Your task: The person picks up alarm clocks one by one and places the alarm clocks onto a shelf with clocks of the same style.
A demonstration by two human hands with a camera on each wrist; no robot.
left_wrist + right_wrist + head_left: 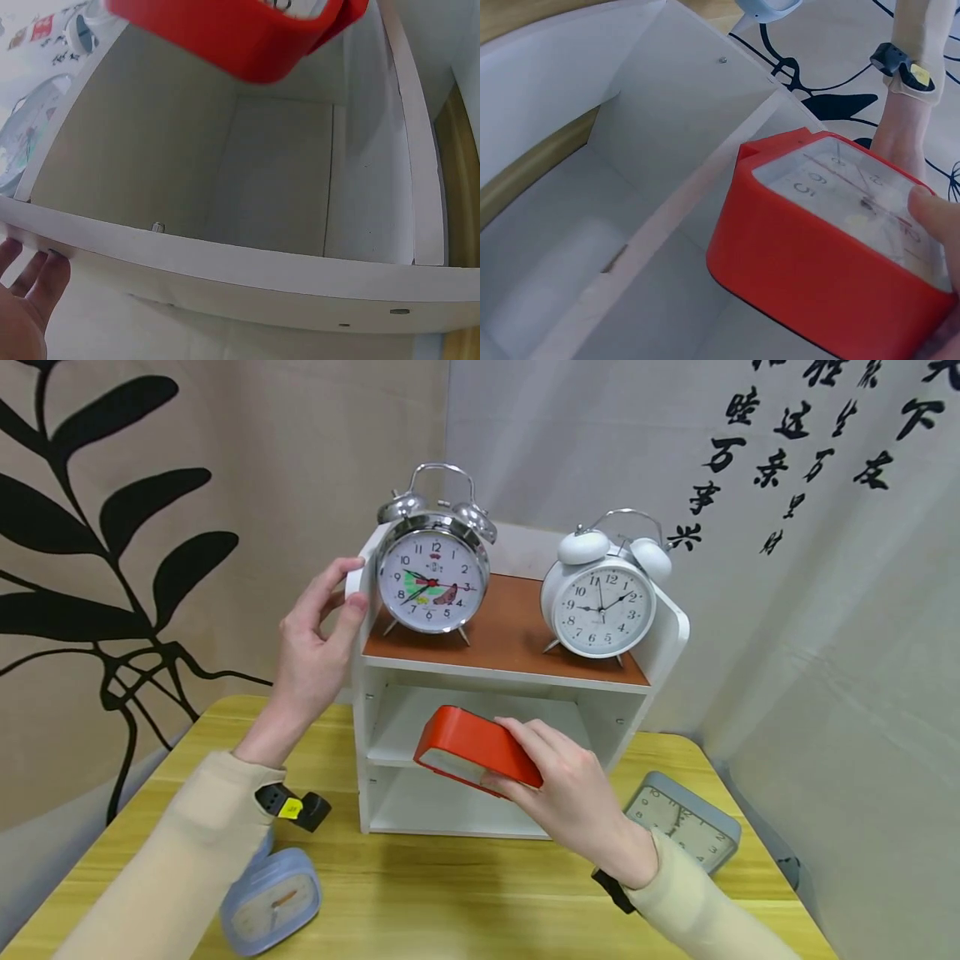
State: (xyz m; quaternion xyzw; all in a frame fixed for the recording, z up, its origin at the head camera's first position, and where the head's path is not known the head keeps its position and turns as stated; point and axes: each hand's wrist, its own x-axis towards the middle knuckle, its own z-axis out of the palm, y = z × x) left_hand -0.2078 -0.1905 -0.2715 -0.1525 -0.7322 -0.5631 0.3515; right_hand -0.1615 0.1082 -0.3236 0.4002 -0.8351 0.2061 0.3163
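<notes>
My right hand [573,789] grips a red alarm clock [480,743] in front of the shelf unit's middle compartment, its dial tipped downward in the head view. The right wrist view shows the clock's numbered dial [862,202] with the thumb over it. My left hand [318,639] touches the upper left side panel of the white shelf unit [510,675], fingertips and thumb at its edge. On the brown top board stand a silver twin-bell alarm clock [432,581] at the left and a white twin-bell alarm clock [603,610] at the right.
A blue clock [270,902] lies face up on the wooden table [480,902] at front left, partly under my left arm. At the right, a grey square clock [686,822] is partly hidden by my right forearm. Curtains [840,652] hang behind the table.
</notes>
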